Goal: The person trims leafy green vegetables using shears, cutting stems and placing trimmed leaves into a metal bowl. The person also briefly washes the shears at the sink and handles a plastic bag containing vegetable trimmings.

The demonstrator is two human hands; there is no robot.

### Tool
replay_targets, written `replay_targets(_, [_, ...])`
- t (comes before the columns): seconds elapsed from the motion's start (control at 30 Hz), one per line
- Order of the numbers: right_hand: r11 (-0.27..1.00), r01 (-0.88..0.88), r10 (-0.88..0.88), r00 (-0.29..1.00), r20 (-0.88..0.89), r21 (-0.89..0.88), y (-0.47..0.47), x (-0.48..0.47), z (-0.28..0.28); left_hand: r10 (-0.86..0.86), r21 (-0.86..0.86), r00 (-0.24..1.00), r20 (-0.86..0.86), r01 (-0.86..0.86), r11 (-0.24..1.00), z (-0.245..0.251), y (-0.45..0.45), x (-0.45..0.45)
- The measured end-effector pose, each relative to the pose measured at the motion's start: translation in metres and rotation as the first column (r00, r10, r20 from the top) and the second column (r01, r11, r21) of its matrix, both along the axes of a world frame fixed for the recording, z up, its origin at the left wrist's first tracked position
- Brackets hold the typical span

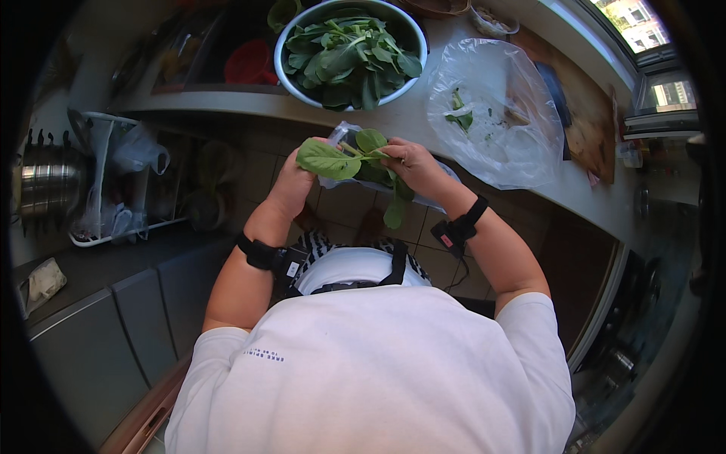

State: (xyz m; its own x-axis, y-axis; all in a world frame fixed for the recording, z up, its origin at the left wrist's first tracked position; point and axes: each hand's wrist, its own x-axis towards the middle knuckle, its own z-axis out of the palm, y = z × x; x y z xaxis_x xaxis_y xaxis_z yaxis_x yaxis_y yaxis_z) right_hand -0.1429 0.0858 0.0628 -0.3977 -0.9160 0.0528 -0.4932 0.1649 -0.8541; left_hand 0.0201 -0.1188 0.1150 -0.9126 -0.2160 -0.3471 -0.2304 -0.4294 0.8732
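Note:
Between my two hands, just in front of the counter edge, is a leafy green vegetable (329, 161) with several broad leaves. My left hand (300, 179) is at its left end, fingers mostly hidden behind a large leaf. My right hand (413, 164) pinches the stems at the right side. Directly behind and below the leaves shows a clear plastic bag (342, 134), partly covered. A metal basin (278, 57) heaped with dark green leaves (351, 57) stands on the counter beyond my hands. Right of it lies a spread clear plastic bag (493, 68) with small leaf scraps (462, 120) on it.
The pale counter (397, 122) curves along the front. A wooden board (592, 136) with a dark-bladed object lies at the right, near the window. A red plastic vessel (247, 61) sits left of the basin. A white wire rack (102, 187) holding plastic bags stands at the left.

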Motion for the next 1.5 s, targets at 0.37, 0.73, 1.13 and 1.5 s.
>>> replay_targets(0.37, [0.719, 0.019, 0.115, 0.983, -0.146, 0.695, -0.020, 0.000, -0.084, -0.124, 0.048, 0.992, -0.040, 0.125, 0.991, 0.010, 0.015, -0.003])
replay_targets(0.73, [0.873, 0.128, -0.001, 0.965, -0.261, 0.470, 0.031, 0.000, 0.017, -0.044, 0.032, 0.999, 0.012, 0.043, 0.999, 0.016, 0.003, 0.003])
replay_targets(1.13, [0.575, 0.656, -0.348, 0.737, -0.579, 0.489, 0.063, -0.135, -0.033, -0.061, -0.047, 0.997, 0.047, 0.063, 0.997, 0.026, 0.007, -0.010])
replay_targets(1.5, [0.671, 0.659, -0.394, 0.706, -0.589, 0.341, 0.077, -0.145, -0.045, -0.046, -0.029, 0.998, 0.044, 0.047, 0.998, 0.021, 0.005, -0.014])
